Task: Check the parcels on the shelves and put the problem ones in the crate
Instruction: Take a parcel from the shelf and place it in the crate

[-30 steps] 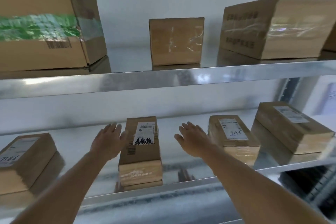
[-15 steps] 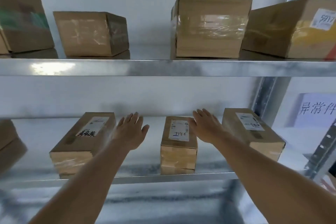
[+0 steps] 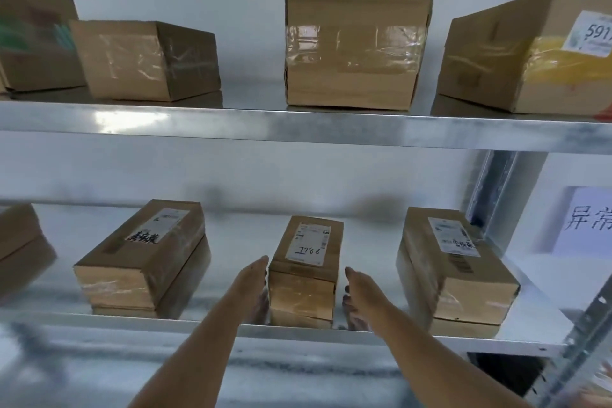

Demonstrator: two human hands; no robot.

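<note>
A small brown parcel (image 3: pixel 306 278) with a white label marked in handwriting stands in the middle of the lower shelf (image 3: pixel 99 320). My left hand (image 3: pixel 253 288) lies flat against its left side, fingers straight. On the other side, my right hand (image 3: pixel 359 295) is held a narrow gap away from the parcel, fingers loosely extended. Neither hand grips it. A longer labelled parcel (image 3: pixel 142 258) sits to its left and another labelled parcel (image 3: pixel 453 268) to its right. No crate is in view.
The upper shelf (image 3: pixel 298 127) carries several taped cartons, one (image 3: pixel 354 46) straight above my hands and one with a numbered sticker (image 3: pixel 530 53) at the right. A metal upright (image 3: pixel 589 341) and a white paper sign (image 3: pixel 586 222) stand at the right.
Both hands dropped from the far top edge of the middle parcel to its front sides, the left now against it. The view has closed in slightly.
</note>
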